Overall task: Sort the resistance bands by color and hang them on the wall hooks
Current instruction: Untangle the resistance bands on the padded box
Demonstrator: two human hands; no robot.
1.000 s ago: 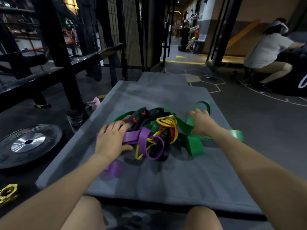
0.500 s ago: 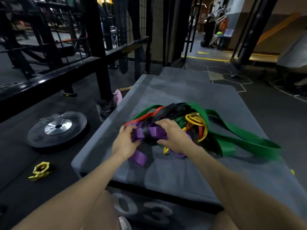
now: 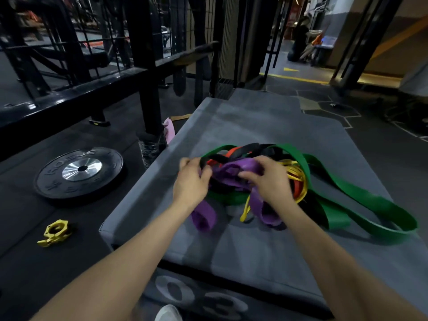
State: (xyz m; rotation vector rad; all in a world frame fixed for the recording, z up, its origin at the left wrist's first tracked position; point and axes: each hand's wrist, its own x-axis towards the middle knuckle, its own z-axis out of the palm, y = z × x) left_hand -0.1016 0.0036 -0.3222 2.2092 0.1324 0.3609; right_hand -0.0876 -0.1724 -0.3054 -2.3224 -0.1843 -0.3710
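A tangled heap of resistance bands lies on a grey padded box [image 3: 254,249]. Wide green bands [image 3: 361,202] trail to the right, yellow bands [image 3: 298,179] and red ones [image 3: 234,152] sit in the middle with black bands [image 3: 254,148] at the back. Purple bands [image 3: 238,167] lie at the front. My left hand [image 3: 192,181] grips a purple band at the heap's left edge; its loop hangs below the wrist. My right hand [image 3: 268,179] pinches the purple band near the middle of the heap. No wall hooks are in view.
On the dark floor to the left lie a black weight plate [image 3: 80,172] and a yellow barbell collar [image 3: 54,231]. A black steel rack [image 3: 143,72] stands behind them. A pink object [image 3: 169,132] leans by the box's left side.
Both hands have lifted the purple bands slightly out of the heap. A second ago the right hand was on the green band at the right; it has come over to the purple.
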